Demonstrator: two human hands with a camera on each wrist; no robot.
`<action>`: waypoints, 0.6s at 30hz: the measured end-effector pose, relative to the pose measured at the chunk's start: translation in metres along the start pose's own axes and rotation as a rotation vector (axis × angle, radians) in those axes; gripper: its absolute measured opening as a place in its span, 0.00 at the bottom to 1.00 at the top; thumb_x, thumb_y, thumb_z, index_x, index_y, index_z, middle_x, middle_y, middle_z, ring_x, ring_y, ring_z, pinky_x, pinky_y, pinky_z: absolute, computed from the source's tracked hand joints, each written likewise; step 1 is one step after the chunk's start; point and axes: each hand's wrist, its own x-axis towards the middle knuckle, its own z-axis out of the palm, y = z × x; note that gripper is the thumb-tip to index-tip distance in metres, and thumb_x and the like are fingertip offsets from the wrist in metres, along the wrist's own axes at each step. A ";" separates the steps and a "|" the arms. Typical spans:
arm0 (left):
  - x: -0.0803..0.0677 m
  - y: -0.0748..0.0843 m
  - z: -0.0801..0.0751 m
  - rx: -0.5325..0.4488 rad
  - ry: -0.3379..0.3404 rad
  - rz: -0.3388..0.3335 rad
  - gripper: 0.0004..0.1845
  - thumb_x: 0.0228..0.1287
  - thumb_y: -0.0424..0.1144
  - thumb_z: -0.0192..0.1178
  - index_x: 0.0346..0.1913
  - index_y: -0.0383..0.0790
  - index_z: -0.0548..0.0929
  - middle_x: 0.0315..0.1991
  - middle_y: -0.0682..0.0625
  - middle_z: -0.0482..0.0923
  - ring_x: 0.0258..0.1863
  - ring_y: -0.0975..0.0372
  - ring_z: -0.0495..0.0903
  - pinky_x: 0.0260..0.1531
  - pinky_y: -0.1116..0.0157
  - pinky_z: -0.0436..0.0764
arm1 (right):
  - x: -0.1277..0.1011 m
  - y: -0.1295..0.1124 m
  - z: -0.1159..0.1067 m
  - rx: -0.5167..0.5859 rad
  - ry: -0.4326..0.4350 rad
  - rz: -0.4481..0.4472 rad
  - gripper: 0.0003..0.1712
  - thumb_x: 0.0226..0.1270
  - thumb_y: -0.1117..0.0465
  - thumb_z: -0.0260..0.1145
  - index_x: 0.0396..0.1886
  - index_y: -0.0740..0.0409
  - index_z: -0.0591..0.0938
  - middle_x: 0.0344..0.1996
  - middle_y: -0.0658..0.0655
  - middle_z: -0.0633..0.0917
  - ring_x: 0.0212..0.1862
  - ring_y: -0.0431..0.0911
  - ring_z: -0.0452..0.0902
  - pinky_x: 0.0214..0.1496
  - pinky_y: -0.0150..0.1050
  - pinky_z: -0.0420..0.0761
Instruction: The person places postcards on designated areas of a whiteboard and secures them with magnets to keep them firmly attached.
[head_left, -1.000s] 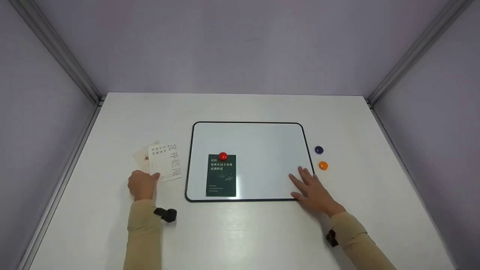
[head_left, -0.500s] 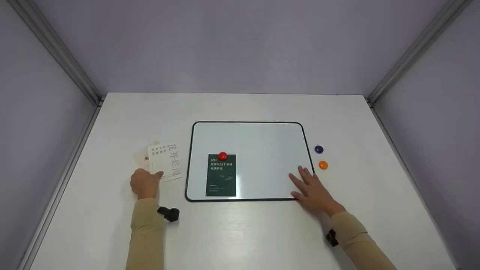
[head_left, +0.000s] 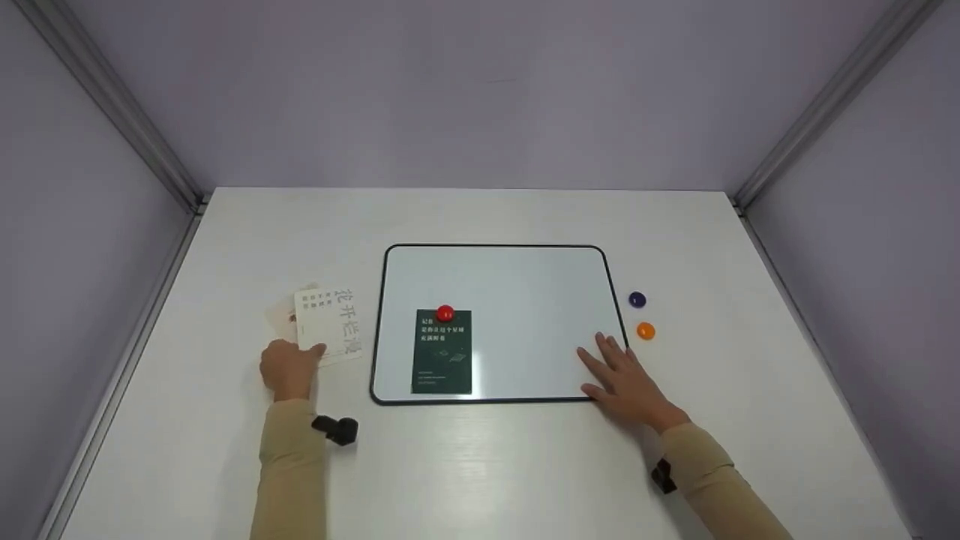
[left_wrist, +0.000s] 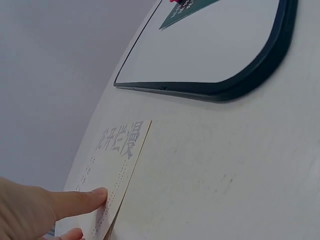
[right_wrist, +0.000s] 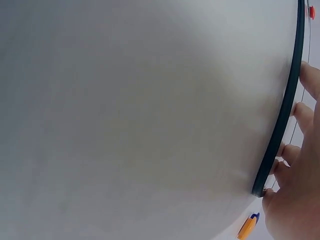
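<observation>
My left hand [head_left: 289, 370] is at the lower left corner of a white printed card [head_left: 337, 319]. Its fingers are curled, and the thumb lies on the card's face, pinching at its edge. A paler card [head_left: 282, 319] is partly hidden beneath. In the left wrist view the thumb [left_wrist: 87, 200] sits on the card [left_wrist: 112, 172], whose near edge shows slightly raised. The right hand [head_left: 626, 386], fingers spread, rests on the lower right corner of a black-framed whiteboard [head_left: 525, 285]. A red round magnet [head_left: 445, 313] sits on a green card [head_left: 442, 360] on the board.
To the right of the whiteboard lie a dark purple round magnet [head_left: 637, 300] and an orange one [head_left: 646, 331]. Pale walls [head_left: 480, 97] enclose the white table [head_left: 465, 465] at the back and both sides.
The left hand has shifted slightly to the right, its thumb further onto the white card. The cards, whiteboard, magnets and right hand look the same.
</observation>
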 end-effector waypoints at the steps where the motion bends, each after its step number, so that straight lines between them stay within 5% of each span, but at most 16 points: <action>1: 0.000 0.000 0.000 -0.015 0.000 0.001 0.26 0.62 0.40 0.63 0.53 0.19 0.75 0.52 0.26 0.77 0.52 0.39 0.78 0.52 0.48 0.78 | 0.000 0.000 0.000 0.002 0.006 -0.003 0.36 0.70 0.47 0.57 0.74 0.48 0.59 0.77 0.65 0.52 0.78 0.63 0.45 0.78 0.63 0.46; 9: -0.004 0.001 0.000 -0.212 -0.014 -0.034 0.28 0.64 0.38 0.61 0.60 0.21 0.68 0.58 0.28 0.71 0.60 0.39 0.71 0.63 0.46 0.70 | -0.003 -0.002 -0.001 -0.009 0.027 -0.023 0.36 0.70 0.47 0.57 0.74 0.51 0.60 0.76 0.67 0.53 0.77 0.65 0.47 0.77 0.65 0.48; 18: -0.004 0.001 -0.001 -0.263 -0.032 -0.075 0.28 0.63 0.39 0.60 0.60 0.24 0.67 0.58 0.31 0.69 0.58 0.43 0.68 0.63 0.48 0.68 | -0.003 -0.005 -0.004 -0.022 -0.020 -0.017 0.37 0.72 0.47 0.55 0.75 0.51 0.57 0.77 0.67 0.49 0.78 0.64 0.43 0.78 0.63 0.46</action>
